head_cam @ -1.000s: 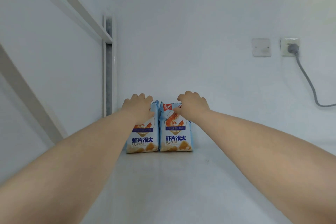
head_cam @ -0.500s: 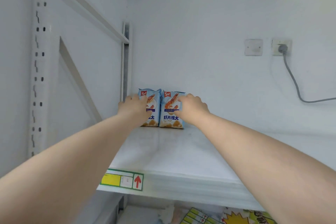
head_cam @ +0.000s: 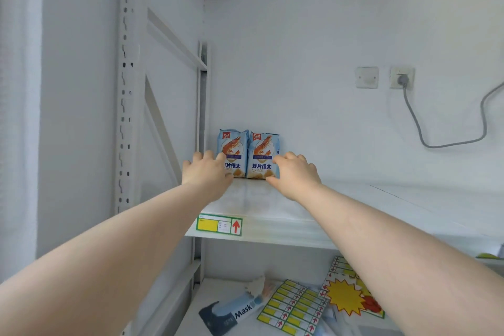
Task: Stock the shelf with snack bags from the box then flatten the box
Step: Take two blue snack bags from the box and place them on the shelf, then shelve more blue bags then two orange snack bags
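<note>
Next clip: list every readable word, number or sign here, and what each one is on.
"虾片很大": right snack bag; on the left snack bag the left hand hides the first character.
"CRISP": faint, beneath it on the right snack bag.
"Mask": package on the lower shelf.
Red up arrow: shelf-edge label; its print is unreadable.
Bags' red corner logos, purple bands, label sheets below: too blurred.

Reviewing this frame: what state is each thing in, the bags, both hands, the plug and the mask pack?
left snack bag: upright at the back of the shelf.
right snack bag: upright beside it, front facing out.
left hand: open, fingers spread, holding nothing.
right hand: open, fingers relaxed, holding nothing.
plug: seated in the wall socket.
mask pack: lying flat on the lower shelf.
</note>
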